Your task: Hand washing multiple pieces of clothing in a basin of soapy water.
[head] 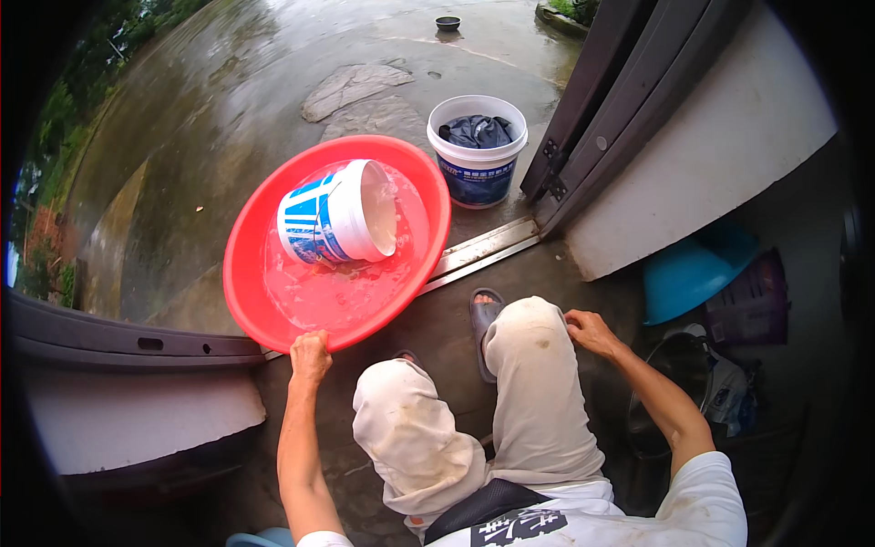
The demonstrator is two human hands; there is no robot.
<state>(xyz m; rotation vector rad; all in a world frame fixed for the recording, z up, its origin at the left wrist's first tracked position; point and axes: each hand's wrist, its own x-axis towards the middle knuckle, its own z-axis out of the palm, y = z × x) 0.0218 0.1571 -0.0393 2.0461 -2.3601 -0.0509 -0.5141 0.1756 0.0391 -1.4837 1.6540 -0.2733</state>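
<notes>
My left hand [312, 355] grips the near rim of a red plastic basin [236, 273], which rests across the metal door sill. Shallow water lies in the basin. On its side in that water is a white plastic bucket [314, 219] with blue print and a wire handle, its mouth turned to the right. Beside my right knee is my right hand [593, 332], its fingertips at the trouser leg; whether they pinch the cloth cannot be made out. Beyond the basin to the right, a second white bucket [478, 184] stands upright with dark cloth [476, 131] inside.
A metal door sill [485, 249] runs between the dark door frame [601, 116] and the left side. Outside lie wet concrete, a flat stone slab [355, 89] and a small black bowl [448, 24]. At right sit a blue basin [690, 277], a purple plastic basket [748, 304] and a metal pot [673, 383].
</notes>
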